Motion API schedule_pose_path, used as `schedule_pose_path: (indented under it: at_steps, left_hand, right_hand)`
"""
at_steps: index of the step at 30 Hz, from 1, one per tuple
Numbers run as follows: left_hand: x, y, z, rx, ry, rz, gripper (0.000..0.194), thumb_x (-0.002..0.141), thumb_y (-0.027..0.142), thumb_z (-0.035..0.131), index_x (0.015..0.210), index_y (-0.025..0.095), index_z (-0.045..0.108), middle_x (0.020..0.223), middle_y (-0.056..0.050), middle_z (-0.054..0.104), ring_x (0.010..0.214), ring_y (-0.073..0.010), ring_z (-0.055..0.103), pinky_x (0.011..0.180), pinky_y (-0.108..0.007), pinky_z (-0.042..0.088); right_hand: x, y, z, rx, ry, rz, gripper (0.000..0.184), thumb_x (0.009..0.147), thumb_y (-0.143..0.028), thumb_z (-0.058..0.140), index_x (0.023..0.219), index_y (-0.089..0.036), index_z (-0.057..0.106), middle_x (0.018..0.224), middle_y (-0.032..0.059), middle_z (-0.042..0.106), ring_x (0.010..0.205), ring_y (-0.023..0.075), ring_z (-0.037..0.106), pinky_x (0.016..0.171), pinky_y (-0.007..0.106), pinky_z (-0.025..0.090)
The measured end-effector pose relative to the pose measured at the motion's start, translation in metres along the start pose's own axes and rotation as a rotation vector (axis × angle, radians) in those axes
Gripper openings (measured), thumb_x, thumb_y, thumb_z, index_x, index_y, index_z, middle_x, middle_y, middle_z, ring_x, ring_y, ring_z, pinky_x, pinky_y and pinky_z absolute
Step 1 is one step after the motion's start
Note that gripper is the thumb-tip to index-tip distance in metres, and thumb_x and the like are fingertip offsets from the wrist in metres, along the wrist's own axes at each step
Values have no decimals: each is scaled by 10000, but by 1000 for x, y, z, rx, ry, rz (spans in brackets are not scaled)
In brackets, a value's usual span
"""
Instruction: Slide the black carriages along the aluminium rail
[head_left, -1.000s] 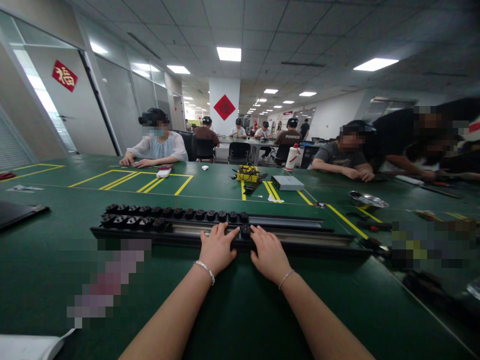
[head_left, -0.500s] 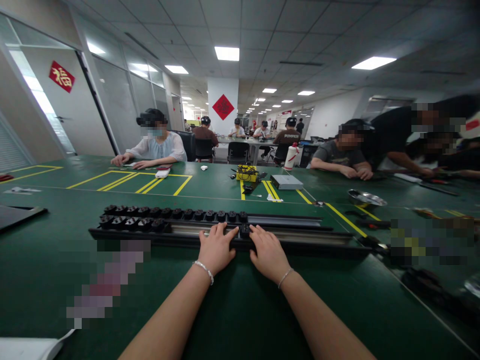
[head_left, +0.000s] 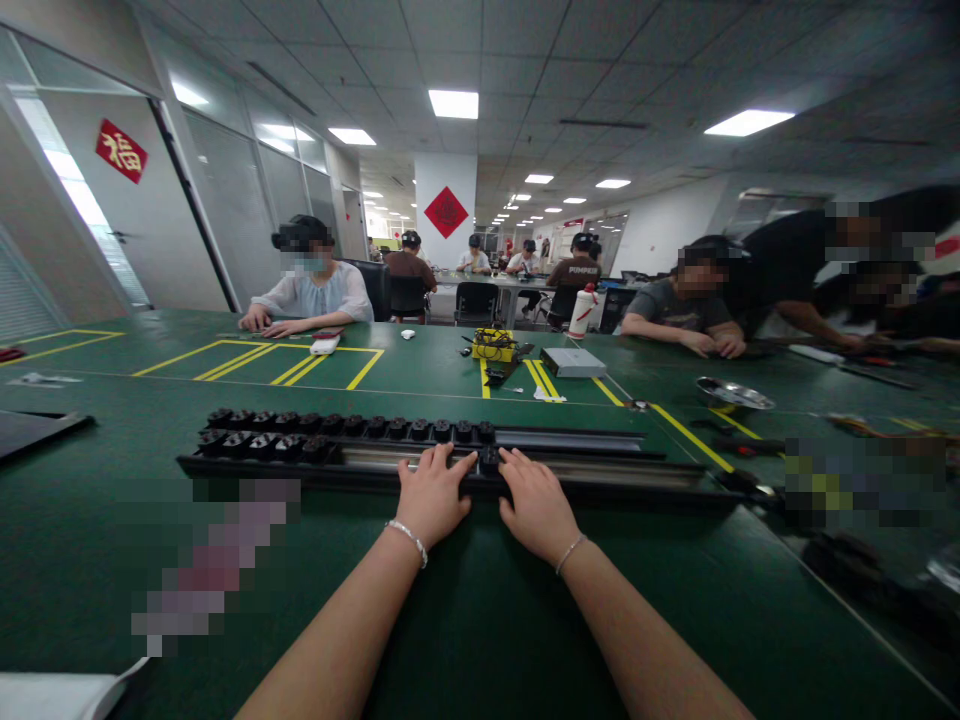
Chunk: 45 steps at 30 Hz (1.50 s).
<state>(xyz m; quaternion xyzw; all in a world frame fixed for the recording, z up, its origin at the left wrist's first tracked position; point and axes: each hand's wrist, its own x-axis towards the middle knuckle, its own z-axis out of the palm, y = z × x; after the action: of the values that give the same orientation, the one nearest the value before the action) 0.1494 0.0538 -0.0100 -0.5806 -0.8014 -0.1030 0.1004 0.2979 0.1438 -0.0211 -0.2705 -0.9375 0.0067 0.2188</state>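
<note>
Two long black rails [head_left: 600,470] lie across the green table [head_left: 465,620] in front of me. Several black socket modules [head_left: 300,425] sit in a row on the far rail and a few more on the near rail's left part. My left hand [head_left: 433,495] and my right hand [head_left: 534,503] rest on the near rail, fingers stretched forward. Between their fingertips sits one black module [head_left: 490,461], touched by both hands from either side. Each wrist carries a thin bracelet.
Yellow tape lines [head_left: 300,365] mark the table. A yellow box [head_left: 495,346], a grey flat box [head_left: 574,362] and a metal dish [head_left: 733,395] lie further back. Other people sit at the far side and at right. A white sheet [head_left: 60,695] lies at the near left corner.
</note>
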Motion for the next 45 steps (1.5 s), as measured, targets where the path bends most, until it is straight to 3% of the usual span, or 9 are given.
schedule_pose_path:
  at_steps: [14,20,26,45]
  left_hand:
    - [0,1,0,-5,4,-3,592,694,395,548,1263,405,383,1326,-66,401,1192,-297,345,920,-575,261]
    - [-4,9,12,-6,175,32,550,715,364,539,1250,283,437,1321,-108,425,1228,-284,331,1014,-525,178]
    - [-4,16,16,-30,176,130,547,739,361,503,1242,158,429,1345,-124,414,1264,-266,292,1012,-449,240]
    - [-1,17,12,-22,142,69,500,737,383,502,1208,221,457,1349,-77,425,1244,-257,322,939,-449,307]
  right_hand:
    - [1,0,1,17,12,7,385,735,-154,467,1114,-192,516,1333,62,449,1265,197,324,1009,389,250]
    - [4,0,0,21,10,21,351,723,-150,481,1065,-205,539,1316,68,465,1254,202,339,990,388,274]
    - [3,0,1,18,22,15,356,724,-163,485,1072,-211,541,1316,62,464,1240,201,356,986,374,281]
    - [4,-1,-1,34,26,59,332,731,-217,493,1057,-221,557,1303,55,479,1233,202,364,990,369,285]
